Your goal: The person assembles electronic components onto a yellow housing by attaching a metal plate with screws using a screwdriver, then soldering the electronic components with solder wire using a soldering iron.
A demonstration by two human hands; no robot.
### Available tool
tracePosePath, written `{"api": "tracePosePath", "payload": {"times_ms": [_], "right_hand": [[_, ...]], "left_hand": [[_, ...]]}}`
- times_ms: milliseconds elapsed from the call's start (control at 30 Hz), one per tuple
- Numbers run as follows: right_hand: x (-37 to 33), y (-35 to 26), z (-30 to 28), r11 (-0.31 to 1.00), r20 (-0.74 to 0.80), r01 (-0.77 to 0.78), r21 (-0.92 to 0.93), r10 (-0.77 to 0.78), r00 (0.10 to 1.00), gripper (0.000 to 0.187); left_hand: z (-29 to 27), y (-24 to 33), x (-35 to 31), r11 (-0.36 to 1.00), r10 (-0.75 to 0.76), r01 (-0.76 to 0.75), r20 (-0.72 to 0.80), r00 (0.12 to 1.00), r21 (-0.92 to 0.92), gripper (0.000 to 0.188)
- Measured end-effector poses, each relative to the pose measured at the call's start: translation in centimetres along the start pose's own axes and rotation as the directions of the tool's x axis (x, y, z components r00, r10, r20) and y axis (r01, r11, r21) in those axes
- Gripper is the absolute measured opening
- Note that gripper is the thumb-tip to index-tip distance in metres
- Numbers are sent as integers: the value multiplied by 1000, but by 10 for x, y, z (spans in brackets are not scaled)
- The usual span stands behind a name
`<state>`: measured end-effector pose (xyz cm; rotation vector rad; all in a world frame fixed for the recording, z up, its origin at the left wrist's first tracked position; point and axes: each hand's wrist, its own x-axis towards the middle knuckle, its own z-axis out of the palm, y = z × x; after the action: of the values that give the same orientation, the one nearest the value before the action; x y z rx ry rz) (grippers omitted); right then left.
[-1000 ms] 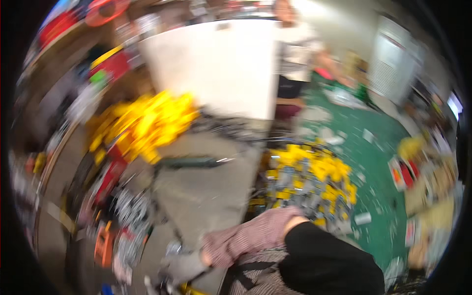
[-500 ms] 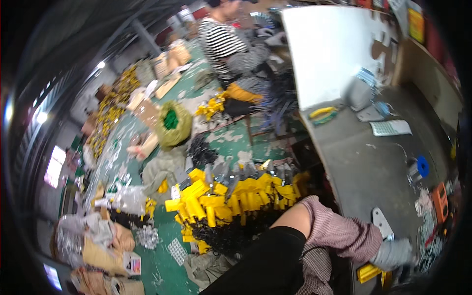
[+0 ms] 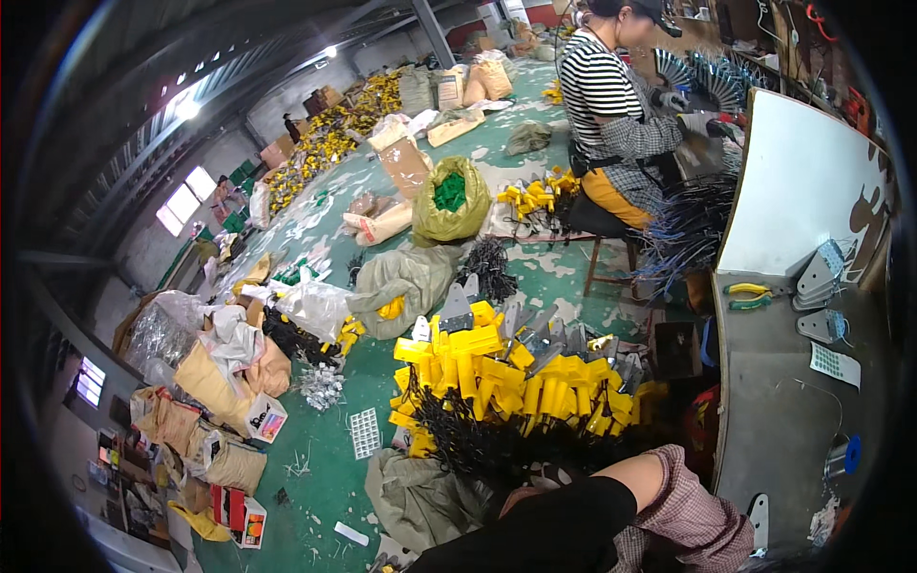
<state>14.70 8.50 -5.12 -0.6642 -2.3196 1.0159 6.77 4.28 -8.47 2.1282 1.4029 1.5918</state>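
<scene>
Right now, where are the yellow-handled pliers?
In the head view, the yellow-handled pliers lie at right on the grey workbench, below the white board, beside grey metal brackets.

A heap of yellow plastic parts with black wires lies on the green floor, just beside the left edge of a grey bench. At the bench's far end stands a white board, with yellow-handled pliers and grey metal brackets near it. A forearm in a pink checked sleeve crosses the near left corner; neither hand shows. Beyond, a person in a striped top sits on a stool, near a green sack.
</scene>
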Motion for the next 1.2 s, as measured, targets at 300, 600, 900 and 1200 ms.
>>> {"api": "tracePosePath", "payload": {"times_ms": [300,600,900,1200], "right_hand": [[-2,0,3,1000,-31,4,11,-4,1000,34],[-64,1,-26,997,-181,-79,23,82,980,35],[-61,-75,-53,936,-29,-88,-341,83,996,28],[-55,-51,-48,964,-125,-236,121,251,960,18]], "left_hand": [[-6,-3,-4,975,-151,161,76,986,-153,27],[-58,28,-6,985,133,-160,303,944,65,31],[-94,20,4,760,-348,560,521,779,-329,24],[-155,25,26,952,-200,264,335,921,-156,38]]}}
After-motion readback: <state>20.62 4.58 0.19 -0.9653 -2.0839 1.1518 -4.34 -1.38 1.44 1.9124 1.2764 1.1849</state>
